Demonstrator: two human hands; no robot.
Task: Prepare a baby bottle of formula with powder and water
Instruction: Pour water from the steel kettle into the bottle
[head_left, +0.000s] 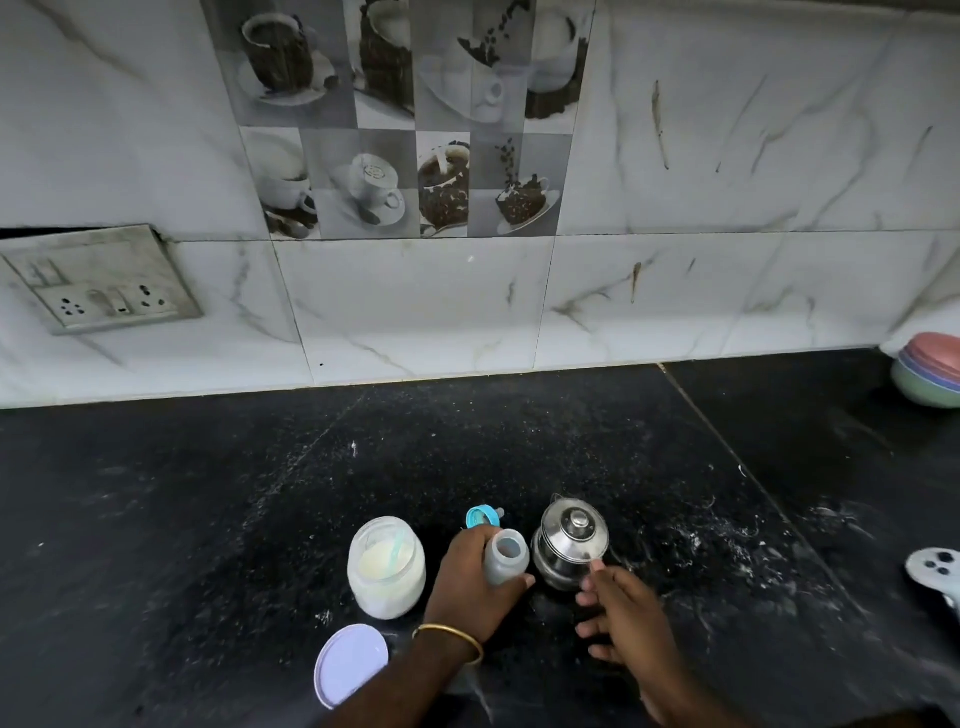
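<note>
My left hand (470, 587) grips an open baby bottle (506, 558) that stands upright on the black counter (208, 519). My right hand (623, 618) hovers with fingers spread, its fingertips at the near side of a small lidded steel water pot (571, 543) just right of the bottle. Left of the bottle stands an open clear jar of white powder (385, 566) with a pale scoop inside. Its lilac lid (350, 665) lies flat in front of it. The bottle's blue cap ring (481, 516) rests behind my left hand.
Stacked pastel bowls (930, 374) sit at the far right against the marble wall. A white object with dark holes (935, 569) pokes in at the right edge. A socket plate (104, 283) is on the wall at left. White powder specks dust the counter.
</note>
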